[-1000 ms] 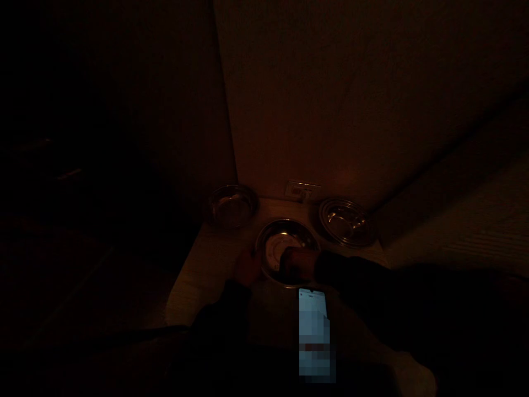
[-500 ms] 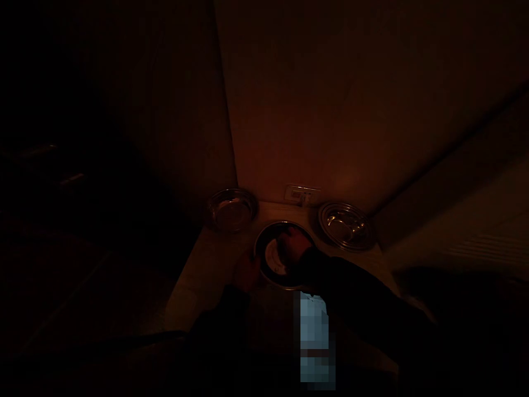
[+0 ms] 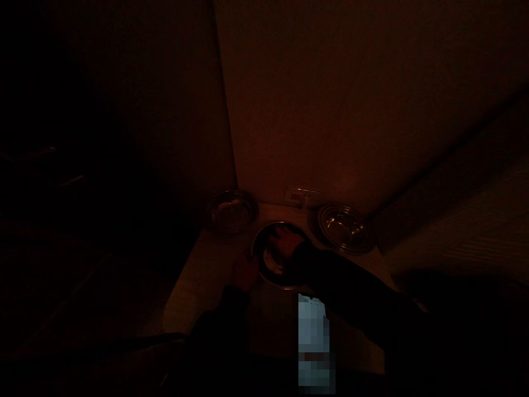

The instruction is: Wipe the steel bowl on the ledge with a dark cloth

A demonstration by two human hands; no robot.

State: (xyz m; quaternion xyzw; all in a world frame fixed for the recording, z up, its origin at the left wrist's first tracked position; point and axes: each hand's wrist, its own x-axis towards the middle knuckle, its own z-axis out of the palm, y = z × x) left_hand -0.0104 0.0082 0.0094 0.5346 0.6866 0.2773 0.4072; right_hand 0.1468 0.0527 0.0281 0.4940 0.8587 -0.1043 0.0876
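A round metal bowl (image 3: 271, 262) with a shiny rim sits on a small light wooden table, in very dim light. At its left edge my left hand (image 3: 245, 270) is closed on the rim. My right hand (image 3: 286, 242) is inside the bowl, fingers stretched out toward the far left part of the inner wall. The fingertips are dim, and I cannot make out anything held in them. Below the bowl, on the near side, a phone (image 3: 314, 336) lies with its screen lit and partly blurred out.
At the back left of the table (image 3: 194, 286) stands another metal dish (image 3: 231, 214). A stack of metal plates (image 3: 345, 229) is at the back right. A wall socket (image 3: 301, 196) is just above the table's far edge, and walls enclose the back and right side.
My right hand has moved from the bowl's right side up and left across its inside, its fingers now stretched out. My left hand stays at the rim.
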